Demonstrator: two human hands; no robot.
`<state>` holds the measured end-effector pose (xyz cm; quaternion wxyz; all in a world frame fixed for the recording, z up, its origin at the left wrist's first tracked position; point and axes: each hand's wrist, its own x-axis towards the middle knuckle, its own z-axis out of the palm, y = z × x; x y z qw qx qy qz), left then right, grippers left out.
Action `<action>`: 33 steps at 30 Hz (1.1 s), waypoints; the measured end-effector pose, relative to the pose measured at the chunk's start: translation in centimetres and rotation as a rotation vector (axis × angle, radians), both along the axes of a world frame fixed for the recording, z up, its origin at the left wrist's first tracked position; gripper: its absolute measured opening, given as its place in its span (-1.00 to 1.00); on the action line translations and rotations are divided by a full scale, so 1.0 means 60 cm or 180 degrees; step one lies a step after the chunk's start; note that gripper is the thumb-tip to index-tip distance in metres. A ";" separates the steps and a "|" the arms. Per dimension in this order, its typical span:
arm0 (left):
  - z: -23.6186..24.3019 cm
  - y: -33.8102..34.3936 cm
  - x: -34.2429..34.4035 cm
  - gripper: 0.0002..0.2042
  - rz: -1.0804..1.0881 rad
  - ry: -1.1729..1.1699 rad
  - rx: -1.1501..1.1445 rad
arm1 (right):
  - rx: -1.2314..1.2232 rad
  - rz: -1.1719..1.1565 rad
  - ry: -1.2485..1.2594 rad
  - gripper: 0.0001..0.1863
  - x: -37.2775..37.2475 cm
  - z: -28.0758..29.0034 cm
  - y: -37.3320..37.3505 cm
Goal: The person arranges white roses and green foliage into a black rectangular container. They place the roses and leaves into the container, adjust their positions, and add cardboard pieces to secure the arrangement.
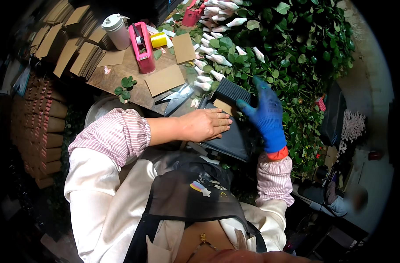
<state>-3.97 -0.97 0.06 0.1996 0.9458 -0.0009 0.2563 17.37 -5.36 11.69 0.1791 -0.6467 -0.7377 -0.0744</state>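
Note:
My bare left hand [208, 124] lies palm down with fingers stretched out on a dark flat board [230, 142], in front of my body. Just beyond its fingertips a small piece of brown cardboard [225, 107] shows on the board. My right hand [268, 113] wears a blue glove, its thumb and fingers spread apart. Close to that thumb is a black ribbed block [233, 92] at the board's far end; whether they touch, I cannot tell. Left of the board lie large scissors [179, 99]. White-sleeved flower buds [219, 60] on leafy stems rest beyond the block.
On the wooden table [127, 70] stand a pink tape dispenser [146, 65], a white lidded cup [116, 33] and cardboard sheets [165, 80]. Stacked cardboard [86, 59] fills the far left. Dense green foliage [296, 57] covers the right. Another person [339, 205] shows at lower right.

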 end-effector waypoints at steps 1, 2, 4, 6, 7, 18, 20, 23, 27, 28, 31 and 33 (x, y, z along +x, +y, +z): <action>0.001 0.000 -0.001 -0.61 0.0016 -0.0107 0.0018 | -0.0561 -0.0086 0.0056 -0.53 0.000 -0.003 -0.001; 0.002 0.000 -0.001 -0.62 0.0060 -0.0205 0.0019 | -0.1254 -0.0281 0.0105 -0.56 0.001 -0.010 -0.007; 0.004 -0.005 -0.005 -0.66 0.0047 -0.0003 -0.0255 | -0.0897 0.0362 0.0089 -0.75 -0.012 -0.026 -0.052; 0.006 -0.009 -0.005 -0.71 0.0044 0.0194 -0.0417 | -0.1211 0.0254 -0.0971 -0.79 -0.043 -0.055 -0.086; 0.006 -0.009 -0.004 -0.73 0.0065 0.0281 -0.0423 | -0.1345 0.0075 -0.1037 -0.76 -0.046 -0.060 -0.096; -0.090 -0.012 -0.114 -0.41 0.3025 0.0023 -0.0401 | -0.2089 -0.0103 -0.1481 -0.32 -0.094 -0.083 -0.149; -0.111 -0.001 -0.130 -0.25 0.3204 0.1167 -0.0420 | -0.2019 -0.0143 -0.1214 -0.32 -0.093 -0.088 -0.153; -0.115 0.023 -0.129 -0.10 0.2766 0.2217 -0.1027 | -0.2067 -0.0139 -0.1458 -0.30 -0.094 -0.089 -0.151; -0.075 0.040 -0.131 -0.21 0.2699 0.1837 -0.1827 | -0.1991 -0.0069 -0.1536 -0.30 -0.100 -0.082 -0.148; -0.061 0.040 -0.132 -0.24 0.2411 0.1664 -0.2590 | -0.2052 -0.0098 -0.1522 -0.30 -0.101 -0.080 -0.149; -0.017 0.026 -0.149 -0.34 0.1581 0.1194 -0.4429 | -0.2125 -0.0155 -0.1488 -0.29 -0.103 -0.077 -0.152; 0.010 0.016 -0.156 -0.40 0.1405 0.1349 -0.3911 | -0.2111 -0.0150 -0.1507 -0.29 -0.103 -0.079 -0.154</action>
